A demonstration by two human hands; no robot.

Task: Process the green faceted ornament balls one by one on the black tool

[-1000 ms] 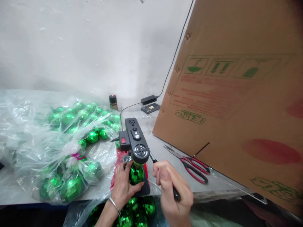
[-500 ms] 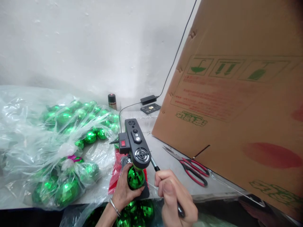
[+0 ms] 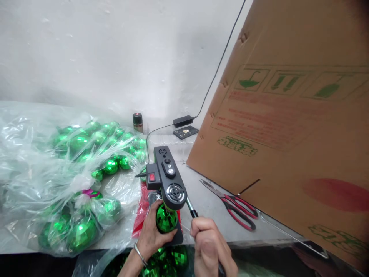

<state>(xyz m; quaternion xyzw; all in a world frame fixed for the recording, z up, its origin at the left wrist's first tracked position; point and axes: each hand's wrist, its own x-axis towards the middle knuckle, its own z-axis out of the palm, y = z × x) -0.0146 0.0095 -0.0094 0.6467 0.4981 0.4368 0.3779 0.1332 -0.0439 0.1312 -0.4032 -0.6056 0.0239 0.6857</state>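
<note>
My left hand, wearing a metal bangle, wraps its fingers and thumb around a green mirrored ball. The ball's top sits right beneath the lower end of a black machine with round vents and a red switch. A metal lever with a black grip slants out at the machine's right. Closed around that grip is my right hand, its thumb lying along the near side. More green mirrored balls lie below the table edge, partly behind my left wrist.
Clear plastic bags of green balls cover the left side. Red-handled scissors lie right of the machine, beside a large leaning cardboard box. Behind stand a small dark bottle and a black power adapter with its cable.
The view has shifted slightly, so the machine and box appear a little farther right. The lever's grip and my right hand sit slightly lower. My left hand keeps the ball under the machine.
</note>
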